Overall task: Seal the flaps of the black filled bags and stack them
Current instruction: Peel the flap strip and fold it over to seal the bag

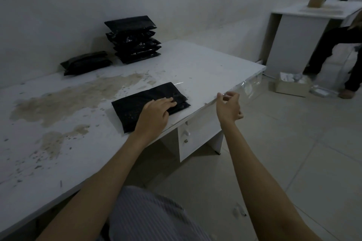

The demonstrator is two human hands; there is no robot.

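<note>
Flatly, the left hand (154, 112) is pressed with straight fingers onto a black, glossy, filled plastic bag (137, 106) lying near the front edge of the stained white tabletop (205, 68). A strip of clear tape (225, 95) at the tabletop's edge is pinched by the right hand (229, 106), fingers curled. A stack of similar black bags (134, 39) is seen against the wall, with another black bag (86, 62) just beside it.

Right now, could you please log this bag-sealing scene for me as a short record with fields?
Bag in work: black bag, flat near the table's front edge
Left hand: fingers flat on the bag
Right hand: pinching a clear strip at the table edge
Stack: black bags by the wall
Separate bag: left of the stack
</note>
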